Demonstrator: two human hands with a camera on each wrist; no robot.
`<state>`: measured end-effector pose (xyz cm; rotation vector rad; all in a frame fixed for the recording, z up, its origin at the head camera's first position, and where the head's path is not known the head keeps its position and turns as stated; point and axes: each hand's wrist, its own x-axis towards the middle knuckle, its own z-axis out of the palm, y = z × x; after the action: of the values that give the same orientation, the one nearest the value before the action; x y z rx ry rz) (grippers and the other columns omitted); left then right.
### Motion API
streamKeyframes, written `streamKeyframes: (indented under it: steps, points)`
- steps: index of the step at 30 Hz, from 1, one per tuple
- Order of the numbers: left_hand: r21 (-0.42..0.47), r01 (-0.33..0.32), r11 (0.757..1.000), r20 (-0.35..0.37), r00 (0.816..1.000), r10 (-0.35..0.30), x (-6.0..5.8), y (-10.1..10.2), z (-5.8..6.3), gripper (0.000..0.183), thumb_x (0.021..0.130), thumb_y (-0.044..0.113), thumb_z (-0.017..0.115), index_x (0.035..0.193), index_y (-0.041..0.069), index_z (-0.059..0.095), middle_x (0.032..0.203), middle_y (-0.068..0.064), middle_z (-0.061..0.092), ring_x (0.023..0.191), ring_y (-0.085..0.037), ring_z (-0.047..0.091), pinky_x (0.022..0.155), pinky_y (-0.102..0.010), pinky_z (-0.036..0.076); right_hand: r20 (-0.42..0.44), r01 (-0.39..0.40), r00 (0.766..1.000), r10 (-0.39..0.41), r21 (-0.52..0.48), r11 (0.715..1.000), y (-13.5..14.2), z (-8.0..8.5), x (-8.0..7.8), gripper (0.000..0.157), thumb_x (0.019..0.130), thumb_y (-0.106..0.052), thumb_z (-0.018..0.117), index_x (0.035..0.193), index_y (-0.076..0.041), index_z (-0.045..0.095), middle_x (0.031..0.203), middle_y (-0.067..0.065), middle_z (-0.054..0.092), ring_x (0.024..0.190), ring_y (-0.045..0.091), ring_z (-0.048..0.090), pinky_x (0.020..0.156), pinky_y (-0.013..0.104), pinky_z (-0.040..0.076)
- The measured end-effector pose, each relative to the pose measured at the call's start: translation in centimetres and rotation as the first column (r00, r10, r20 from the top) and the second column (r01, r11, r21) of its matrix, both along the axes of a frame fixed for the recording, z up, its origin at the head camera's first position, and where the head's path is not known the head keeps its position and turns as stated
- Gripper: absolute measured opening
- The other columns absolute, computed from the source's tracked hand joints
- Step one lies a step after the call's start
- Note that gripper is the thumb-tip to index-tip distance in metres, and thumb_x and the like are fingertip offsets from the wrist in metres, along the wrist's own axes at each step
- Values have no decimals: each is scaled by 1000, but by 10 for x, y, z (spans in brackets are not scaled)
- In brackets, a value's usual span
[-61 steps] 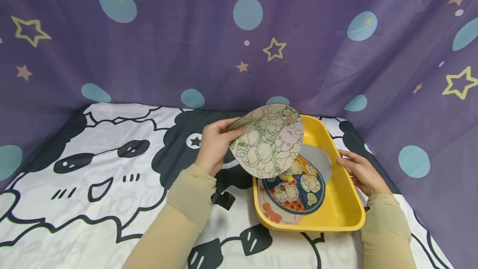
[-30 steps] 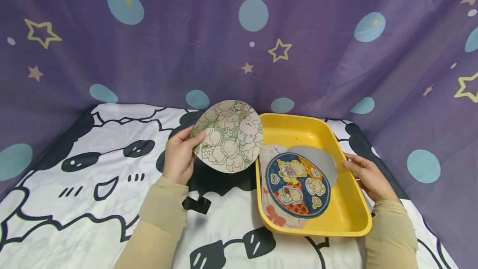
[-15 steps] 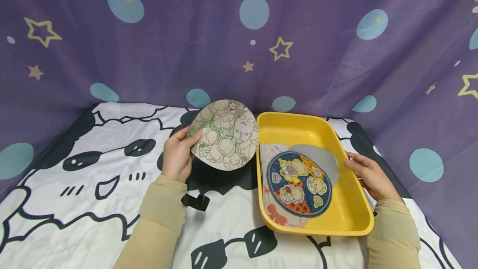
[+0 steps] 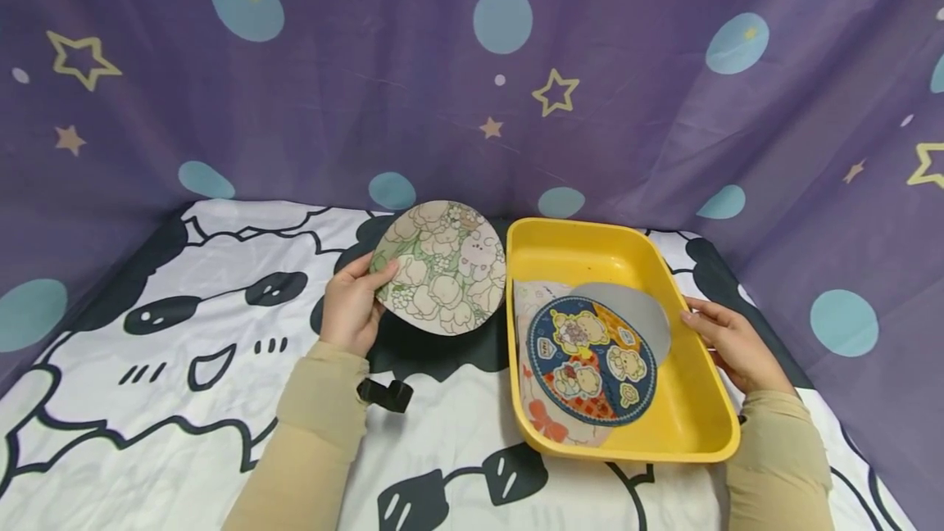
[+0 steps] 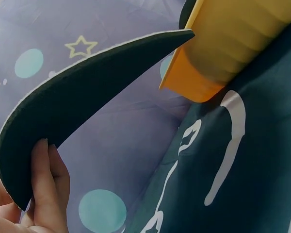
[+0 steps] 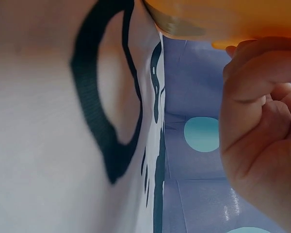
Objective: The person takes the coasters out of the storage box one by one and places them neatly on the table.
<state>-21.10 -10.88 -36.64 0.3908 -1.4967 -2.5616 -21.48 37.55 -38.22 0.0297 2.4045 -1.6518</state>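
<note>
My left hand point(image 4: 352, 306) pinches the left edge of a round mouse pad point(image 4: 442, 269) printed with pale tulips and a bunny, thumb on the printed face. In the left wrist view, its dark underside point(image 5: 63, 111) shows, bowed and raised above the cloth. To the right sits a yellow plastic tub point(image 4: 696, 424). My right hand point(image 4: 737, 347) grips the tub's right rim, thumb on top and the other fingers outside against its wall. Inside the tub lie a blue and orange round mouse pad with bears point(image 4: 590, 360), a grey round one point(image 4: 649, 310) and a pink one with a red bow point(image 4: 549, 424), overlapping.
A white cloth point(image 4: 184, 433) with black cartoon sheep covers the surface beneath. Behind it and along the right hangs a purple curtain point(image 4: 442, 105) with stars and blue dots. A black strap point(image 4: 387, 396) sits at my left wrist.
My left hand has carried the tulip mouse pad left from over the tub, uncovering more of the blue one, then held nearly still. My right hand keeps its grip on the tub's rim.
</note>
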Motion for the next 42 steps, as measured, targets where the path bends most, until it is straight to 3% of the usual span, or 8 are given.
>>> streamKeyframes:
  steps: [14, 23, 32, 42]
  points:
    - [12, 33, 999, 51, 998, -34, -3, -4, -10, 46, 96, 0, 61, 141, -1, 51, 93, 7, 68, 78, -2, 66, 67, -16, 55, -3, 14, 1000, -14, -28, 1000, 0, 0, 0, 54, 102, -30, 57, 145, -1, 42, 92, -15, 64, 79, 5, 66, 72, 22, 58]
    - [24, 62, 998, 77, 995, -64, -6, -3, -14, 49, 96, 1, 61, 143, -1, 49, 91, 7, 67, 77, -3, 66, 67, -16, 55, 13, 15, 1000, -15, -3, 1000, 2, -2, 0, 63, 102, -32, 55, 150, 3, 34, 93, -17, 64, 81, 4, 65, 73, 21, 58]
    - [21, 84, 996, 81, 993, -86, -7, -3, -19, 49, 97, 1, 58, 145, 0, 46, 94, 7, 67, 80, -2, 66, 69, -17, 54, 13, 22, 1000, -22, -75, 997, 3, -2, 0, 46, 101, -28, 57, 142, -9, 47, 91, -14, 66, 79, 5, 67, 70, 22, 58]
    - [-51, 117, 992, 127, 986, -110, -9, -1, -27, 50, 98, 4, 58, 147, 4, 47, 112, -1, 62, 83, -3, 67, 70, -18, 56, 13, 20, 1000, -18, -88, 996, 3, -1, 0, 40, 101, -27, 58, 138, -13, 49, 91, -14, 67, 79, 5, 68, 70, 23, 59]
